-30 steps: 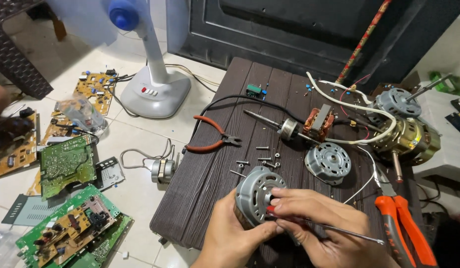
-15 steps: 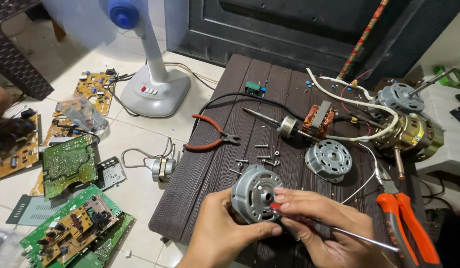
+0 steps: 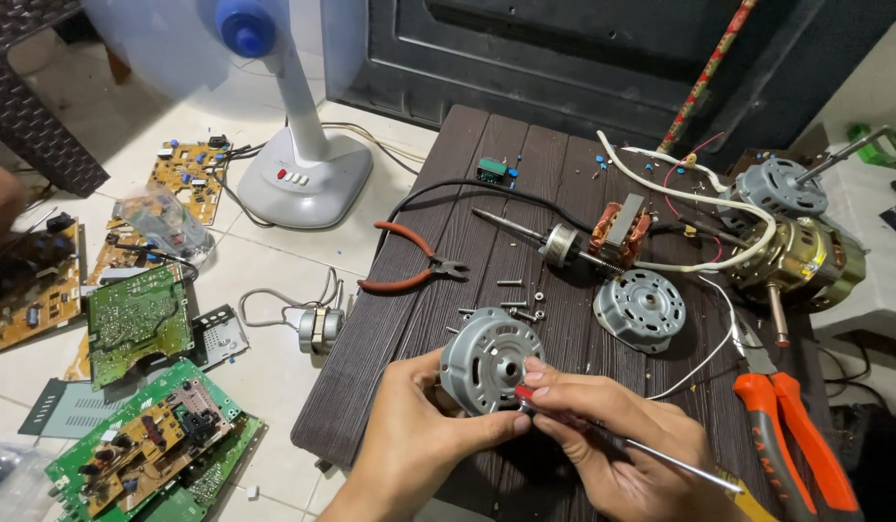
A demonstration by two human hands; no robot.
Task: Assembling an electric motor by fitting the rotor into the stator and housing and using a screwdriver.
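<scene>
Person seated at a dark slatted table (image 3: pixel 486 193), head bent over the work. Left hand (image 3: pixel 419 425) has its fingers closed around a round grey motor end cover (image 3: pixel 488 360), holding it tilted up off the near edge of the table, face toward them. Right hand (image 3: pixel 612 445) pinches a thin screwdriver (image 3: pixel 651 452) — fingers wrapped tight on the shaft, red-marked end pressed against the cover's rim, the rest trailing off to the lower right.

Just beyond the cover lie loose screws (image 3: pixel 520 304), then the rotor with its shaft (image 3: pixel 564 246) and the copper-wound stator (image 3: pixel 624 230). A second grey cover (image 3: pixel 639 309) sits flat to the right; red-handled pliers (image 3: pixel 409 261) to the left. Circuit boards (image 3: pixel 138 319) litter the floor beside a fan base (image 3: pixel 303 174).

My read: the step is working something at the cover's edge with the screwdriver tip. Next move calls for a steady left grip and careful, small pressure — a slip would put the blade into the thumb.
</scene>
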